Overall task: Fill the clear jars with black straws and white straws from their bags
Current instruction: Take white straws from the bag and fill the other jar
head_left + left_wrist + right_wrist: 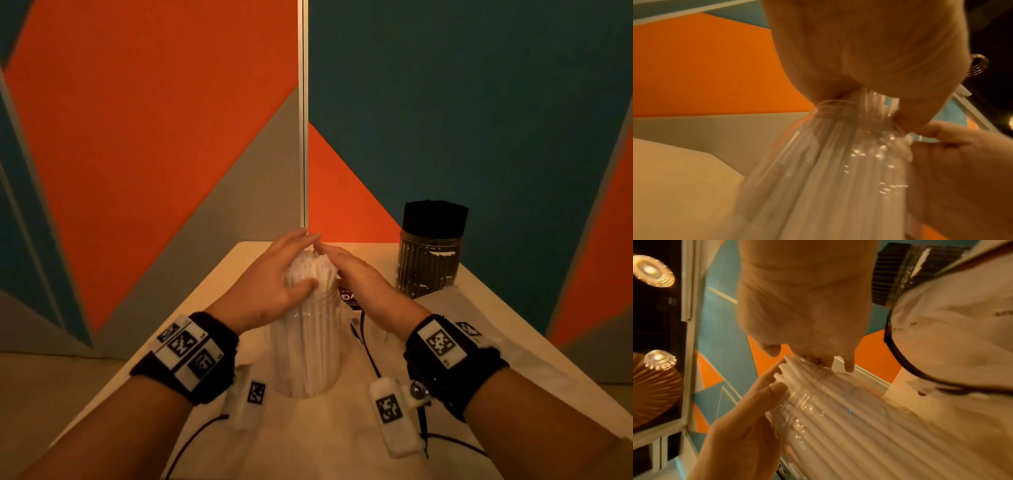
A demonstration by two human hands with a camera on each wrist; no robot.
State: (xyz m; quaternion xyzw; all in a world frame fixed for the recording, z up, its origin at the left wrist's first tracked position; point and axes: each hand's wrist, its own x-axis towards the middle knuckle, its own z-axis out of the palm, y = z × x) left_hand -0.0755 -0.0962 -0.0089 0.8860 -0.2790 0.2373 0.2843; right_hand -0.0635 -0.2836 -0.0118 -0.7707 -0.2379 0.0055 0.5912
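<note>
I see the clear jar (306, 346) standing mid-tabletop (342, 442), packed with white straws (310, 270). My left hand (270, 281) and right hand (356, 274) cup the straw tops, each grip wide with fingers straight. The black-straw jar (428, 263) stands well apart behind.
</note>
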